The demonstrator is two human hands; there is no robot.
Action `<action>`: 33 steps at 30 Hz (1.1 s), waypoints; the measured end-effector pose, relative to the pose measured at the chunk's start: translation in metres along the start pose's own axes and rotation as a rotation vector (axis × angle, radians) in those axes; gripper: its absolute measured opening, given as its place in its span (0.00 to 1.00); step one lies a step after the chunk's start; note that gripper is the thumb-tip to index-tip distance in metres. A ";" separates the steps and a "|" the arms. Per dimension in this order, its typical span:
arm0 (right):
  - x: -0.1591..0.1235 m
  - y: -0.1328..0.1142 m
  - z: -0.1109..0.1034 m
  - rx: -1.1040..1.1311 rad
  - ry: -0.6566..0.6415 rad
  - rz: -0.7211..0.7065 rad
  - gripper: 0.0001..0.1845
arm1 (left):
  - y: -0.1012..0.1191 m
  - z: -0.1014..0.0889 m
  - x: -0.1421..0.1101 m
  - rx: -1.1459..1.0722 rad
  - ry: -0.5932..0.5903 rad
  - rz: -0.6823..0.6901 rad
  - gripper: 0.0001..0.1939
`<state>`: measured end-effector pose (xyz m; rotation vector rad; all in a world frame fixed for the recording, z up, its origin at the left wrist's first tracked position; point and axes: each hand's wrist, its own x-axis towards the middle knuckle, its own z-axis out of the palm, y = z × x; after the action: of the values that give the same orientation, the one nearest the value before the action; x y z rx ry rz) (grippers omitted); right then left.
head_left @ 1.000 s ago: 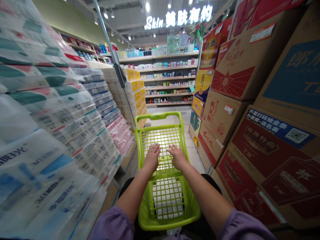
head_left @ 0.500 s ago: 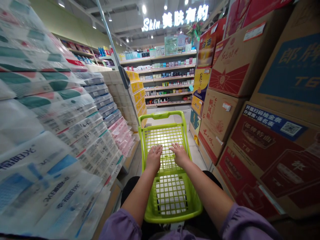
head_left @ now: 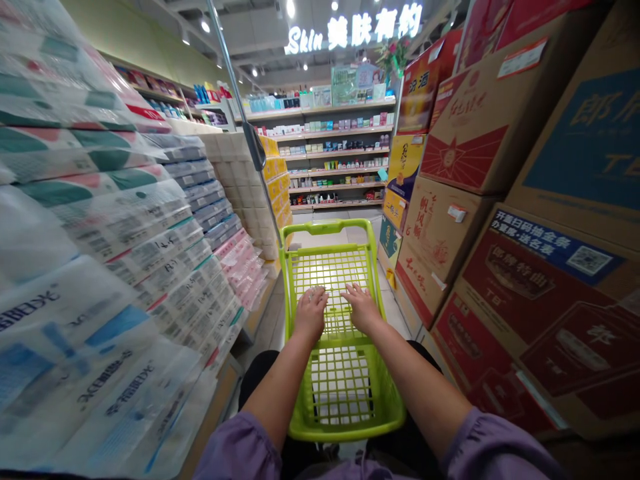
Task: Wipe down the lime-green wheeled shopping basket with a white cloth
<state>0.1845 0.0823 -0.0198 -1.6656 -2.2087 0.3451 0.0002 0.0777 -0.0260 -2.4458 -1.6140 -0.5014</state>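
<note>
A: Where does the green cart [head_left: 345, 343] lie relative to the grips?

B: Directly below both. Its upper mesh panel [head_left: 330, 263] runs on ahead of the fingertips to a top bar [head_left: 325, 228]. Its lower mesh panel [head_left: 343, 383] lies on the near side of the grips, between the forearms.

A: Condition of each grip?

B: Left grip [head_left: 311, 315]: open, palm down, fingers loosely extended, nothing grasped. Right grip [head_left: 362, 310]: likewise open, fingers angled toward the left one, nothing held. The two are apart, mesh visible between them. Whether either touches the panel cannot be told from this view.

A: Nearer than the grips?

B: Purple sleeves [head_left: 240, 447], and dark-clad legs [head_left: 257, 373] on either side of the cart.

A: Further out?

B: Left of the left grip, stacked plastic-wrapped packs [head_left: 145, 260]. Ahead and left, a slanted metal pole [head_left: 233, 73] and a stack with yellow ends [head_left: 278, 177]. Right of the right grip, cardboard cartons [head_left: 430, 223], several labelled. Well beyond both grips, stocked shelves [head_left: 340, 137] below a lit sign [head_left: 355, 30].
</note>
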 end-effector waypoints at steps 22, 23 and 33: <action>0.001 -0.001 0.000 0.004 0.018 -0.002 0.40 | 0.002 0.009 0.001 -0.011 -0.015 0.178 0.29; 0.001 -0.001 -0.001 0.006 0.019 -0.004 0.39 | 0.003 0.010 0.001 -0.038 -0.044 0.265 0.28; 0.000 -0.001 -0.001 0.039 0.027 -0.006 0.40 | 0.001 0.011 0.001 -0.052 -0.026 0.189 0.31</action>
<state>0.1836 0.0824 -0.0183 -1.6332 -2.1739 0.3594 0.0037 0.0814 -0.0358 -2.6191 -1.3755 -0.4896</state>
